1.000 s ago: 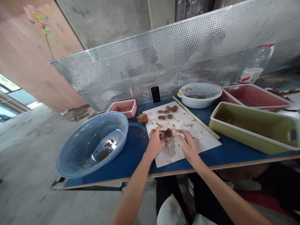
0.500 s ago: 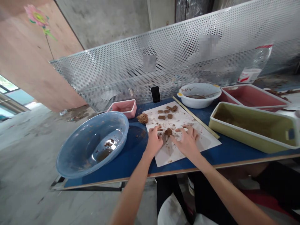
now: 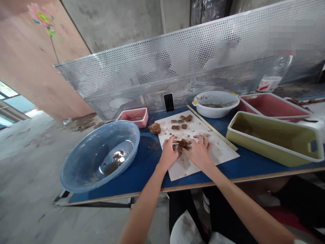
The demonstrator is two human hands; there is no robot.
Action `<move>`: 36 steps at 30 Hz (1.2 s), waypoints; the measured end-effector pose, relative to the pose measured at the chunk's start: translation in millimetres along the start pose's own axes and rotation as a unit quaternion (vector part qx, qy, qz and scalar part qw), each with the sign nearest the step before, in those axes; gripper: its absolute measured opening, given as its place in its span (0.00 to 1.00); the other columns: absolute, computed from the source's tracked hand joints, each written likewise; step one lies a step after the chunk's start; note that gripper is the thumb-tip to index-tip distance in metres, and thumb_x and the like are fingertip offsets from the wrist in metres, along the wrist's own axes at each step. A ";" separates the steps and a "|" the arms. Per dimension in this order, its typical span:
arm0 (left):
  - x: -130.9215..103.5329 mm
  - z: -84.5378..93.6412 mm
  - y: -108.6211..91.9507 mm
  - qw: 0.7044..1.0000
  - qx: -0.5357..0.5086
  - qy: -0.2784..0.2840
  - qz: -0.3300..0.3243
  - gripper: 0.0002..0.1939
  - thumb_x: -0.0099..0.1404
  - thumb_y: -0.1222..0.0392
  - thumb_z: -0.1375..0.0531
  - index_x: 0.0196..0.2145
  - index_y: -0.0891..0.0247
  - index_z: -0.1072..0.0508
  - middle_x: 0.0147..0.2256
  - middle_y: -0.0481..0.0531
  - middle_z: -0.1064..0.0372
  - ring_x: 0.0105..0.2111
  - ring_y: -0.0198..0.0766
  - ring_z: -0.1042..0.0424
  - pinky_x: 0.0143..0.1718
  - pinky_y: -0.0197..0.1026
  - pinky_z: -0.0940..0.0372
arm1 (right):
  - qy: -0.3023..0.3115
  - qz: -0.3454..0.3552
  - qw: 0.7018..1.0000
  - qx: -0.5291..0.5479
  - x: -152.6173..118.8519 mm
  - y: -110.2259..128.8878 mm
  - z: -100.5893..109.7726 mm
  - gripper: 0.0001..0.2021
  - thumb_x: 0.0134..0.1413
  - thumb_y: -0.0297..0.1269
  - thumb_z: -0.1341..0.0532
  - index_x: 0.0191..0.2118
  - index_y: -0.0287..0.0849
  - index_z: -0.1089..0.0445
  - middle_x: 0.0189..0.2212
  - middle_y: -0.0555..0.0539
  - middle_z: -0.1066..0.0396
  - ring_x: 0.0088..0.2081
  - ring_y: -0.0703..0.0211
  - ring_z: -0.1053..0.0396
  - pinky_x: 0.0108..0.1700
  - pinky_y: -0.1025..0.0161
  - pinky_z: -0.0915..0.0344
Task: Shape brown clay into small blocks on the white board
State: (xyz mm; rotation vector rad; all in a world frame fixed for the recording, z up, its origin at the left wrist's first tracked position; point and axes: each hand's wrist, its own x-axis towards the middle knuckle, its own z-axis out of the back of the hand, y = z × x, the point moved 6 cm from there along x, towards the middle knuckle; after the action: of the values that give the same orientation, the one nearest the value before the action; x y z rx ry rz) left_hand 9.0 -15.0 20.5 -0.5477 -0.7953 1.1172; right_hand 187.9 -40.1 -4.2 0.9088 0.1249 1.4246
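Note:
A small lump of brown clay [image 3: 182,143] rests on a smeared white board [image 3: 177,172], between my two hands. From the left, the fingers of my left hand [image 3: 169,152] press against it. My right hand [image 3: 198,153] closes on its other side, thumb and fingertips at the lump. Behind my hands, several short brown clay pieces [image 3: 175,127] lie in loose rows on the board. A bigger rough lump [image 3: 154,128] sits at the board's left edge. Crumbs are scattered around.
To the left stands a large blue basin [image 3: 76,162] with a little murky water. A pink container [image 3: 143,122], a phone [image 3: 169,102] and a white basin [image 3: 215,112] are behind. Right are a wooden strip [image 3: 215,130], a green trough [image 3: 266,145] and a red one [image 3: 276,103].
Both hands have moved inward, closing the gaps beside the lump, which now looks rounder. The containers and the other clay pieces stay where they were.

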 end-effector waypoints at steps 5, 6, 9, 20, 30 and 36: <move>0.5 -0.3 1.1 1.000 0.003 0.000 0.004 0.37 0.59 0.84 0.45 0.61 0.56 0.27 0.55 0.57 0.19 0.66 0.50 0.26 0.70 0.56 0.32 | -0.010 0.000 1.000 0.005 1.7 -4.1 -5.3 0.16 0.54 0.53 0.25 0.35 0.47 0.24 0.59 0.31 0.30 0.66 0.18 0.42 0.65 0.15 0.45; 0.5 -0.4 1.0 1.000 0.003 0.001 0.004 0.37 0.60 0.84 0.45 0.61 0.56 0.27 0.54 0.56 0.19 0.66 0.50 0.26 0.70 0.56 0.32 | -0.008 0.001 1.000 0.006 2.0 -4.3 -5.9 0.15 0.55 0.52 0.25 0.35 0.47 0.24 0.59 0.31 0.31 0.66 0.17 0.41 0.64 0.15 0.45; 0.6 -0.7 0.2 1.000 0.005 0.003 0.007 0.37 0.59 0.84 0.45 0.61 0.57 0.27 0.54 0.57 0.19 0.65 0.50 0.27 0.70 0.56 0.32 | 0.004 0.009 1.000 0.000 3.0 -3.4 -6.2 0.13 0.57 0.50 0.27 0.36 0.47 0.24 0.60 0.29 0.31 0.66 0.16 0.42 0.63 0.15 0.44; -0.1 -1.5 3.0 1.000 0.010 -0.003 0.022 0.36 0.61 0.82 0.44 0.62 0.58 0.27 0.54 0.60 0.22 0.63 0.51 0.25 0.70 0.57 0.32 | 0.055 -0.001 0.999 -0.003 4.5 -4.1 -5.9 0.12 0.60 0.49 0.29 0.40 0.46 0.22 0.62 0.28 0.33 0.68 0.14 0.44 0.62 0.16 0.44; 0.6 -3.8 8.1 1.000 0.003 -0.004 0.020 0.34 0.62 0.83 0.43 0.62 0.59 0.27 0.54 0.60 0.22 0.61 0.51 0.25 0.69 0.57 0.33 | 0.133 -0.026 0.986 -0.093 5.0 3.8 -1.4 0.16 0.69 0.48 0.37 0.52 0.44 0.21 0.68 0.30 0.36 0.70 0.25 0.45 0.65 0.29 0.41; -0.8 -3.2 9.7 1.000 0.019 -0.012 0.014 0.33 0.64 0.82 0.43 0.62 0.59 0.26 0.53 0.61 0.23 0.60 0.51 0.25 0.68 0.56 0.32 | 0.135 -0.019 0.986 -0.098 5.9 3.5 -2.3 0.15 0.70 0.47 0.37 0.54 0.47 0.22 0.68 0.31 0.36 0.70 0.28 0.43 0.64 0.34 0.38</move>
State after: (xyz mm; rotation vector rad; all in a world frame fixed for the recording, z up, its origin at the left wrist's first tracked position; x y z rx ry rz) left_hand 5.9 -12.3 11.2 -0.5154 -0.7876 1.1643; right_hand 185.0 -34.3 -1.0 0.5472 0.1996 1.4895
